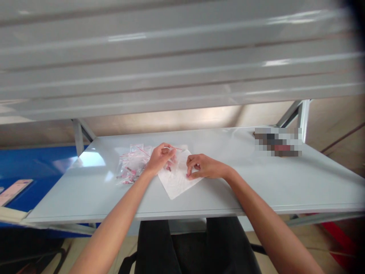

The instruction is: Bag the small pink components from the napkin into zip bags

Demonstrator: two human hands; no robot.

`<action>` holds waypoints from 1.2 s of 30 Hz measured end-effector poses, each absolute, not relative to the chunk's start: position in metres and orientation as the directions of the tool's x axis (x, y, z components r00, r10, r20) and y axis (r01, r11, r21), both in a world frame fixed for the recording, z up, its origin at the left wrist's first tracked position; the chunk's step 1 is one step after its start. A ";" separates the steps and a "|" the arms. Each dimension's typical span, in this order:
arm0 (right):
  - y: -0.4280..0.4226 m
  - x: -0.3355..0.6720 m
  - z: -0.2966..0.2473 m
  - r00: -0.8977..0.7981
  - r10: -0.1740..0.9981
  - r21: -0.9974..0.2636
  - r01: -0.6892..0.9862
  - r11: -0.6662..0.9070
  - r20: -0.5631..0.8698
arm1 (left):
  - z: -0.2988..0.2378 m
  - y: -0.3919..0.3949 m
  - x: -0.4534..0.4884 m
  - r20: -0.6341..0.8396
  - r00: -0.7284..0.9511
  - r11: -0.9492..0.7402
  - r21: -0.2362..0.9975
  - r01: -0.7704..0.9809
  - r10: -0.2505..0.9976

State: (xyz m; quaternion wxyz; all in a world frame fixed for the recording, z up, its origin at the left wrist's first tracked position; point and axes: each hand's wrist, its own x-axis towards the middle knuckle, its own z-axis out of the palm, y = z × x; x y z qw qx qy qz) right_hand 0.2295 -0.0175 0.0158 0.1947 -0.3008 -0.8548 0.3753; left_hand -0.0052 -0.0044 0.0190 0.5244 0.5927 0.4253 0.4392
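Observation:
Between the thumb and fingers of my left hand (162, 156) is a small clear zip bag (172, 163) with a red strip along its top edge. A small dark reddish piece shows low in the bag. My right hand (205, 166) rests over a white sheet (174, 186), thumb and forefinger pinched together at its right part. Whatever lies between those fingertips is too small to make out. Left of my left hand lies a pile of clear zip bags (132, 167) with red strips, several holding small pink and dark pieces.
The grey table (108, 201) stands under a ribbed grey overhang (182, 57). At its back right lies a blurred-out dark and red object (278, 142). Metal braces (303, 120) rise at both back corners. A blue surface (48, 163) adjoins on the left.

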 end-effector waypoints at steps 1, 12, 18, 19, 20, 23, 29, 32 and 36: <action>-0.017 0.230 0.016 -0.746 0.656 -0.763 0.360 0.537 0.110 | 0.018 -0.004 -0.005 0.077 0.255 -0.091 0.995 0.043 0.964; -0.015 0.204 0.019 -0.161 0.878 -0.856 0.200 0.476 0.450 | 0.018 -0.008 -0.003 0.075 0.465 -0.141 0.984 0.109 0.882; -0.015 0.214 0.019 -0.288 0.871 -0.834 0.283 0.474 0.397 | 0.017 -0.005 -0.005 0.082 0.379 -0.121 0.990 0.079 0.922; -0.014 0.219 0.020 -0.335 0.874 -0.839 0.302 0.453 0.351 | 0.016 -0.004 -0.006 0.082 0.359 -0.114 0.991 0.068 0.930; -0.014 0.225 0.020 -0.409 0.865 -0.842 0.320 0.434 0.291 | 0.016 -0.003 -0.006 0.079 0.339 -0.106 0.992 0.062 0.937; -0.013 0.235 0.021 -0.606 0.780 -0.843 0.329 0.426 0.157 | 0.016 -0.002 -0.007 0.071 0.302 -0.092 0.994 0.057 0.951; -0.015 0.227 0.019 -0.715 0.689 -0.816 0.323 0.479 0.122 | 0.015 -0.002 -0.007 0.066 0.333 -0.096 0.993 0.074 0.941; -0.013 0.225 0.017 -0.710 0.694 -0.785 0.362 0.503 0.118 | 0.015 -0.003 -0.007 0.061 0.350 -0.095 0.992 0.081 0.935; -0.012 0.226 0.018 -0.576 0.781 -0.779 0.366 0.509 0.240 | 0.016 -0.004 -0.007 0.058 0.383 -0.107 0.988 0.108 0.922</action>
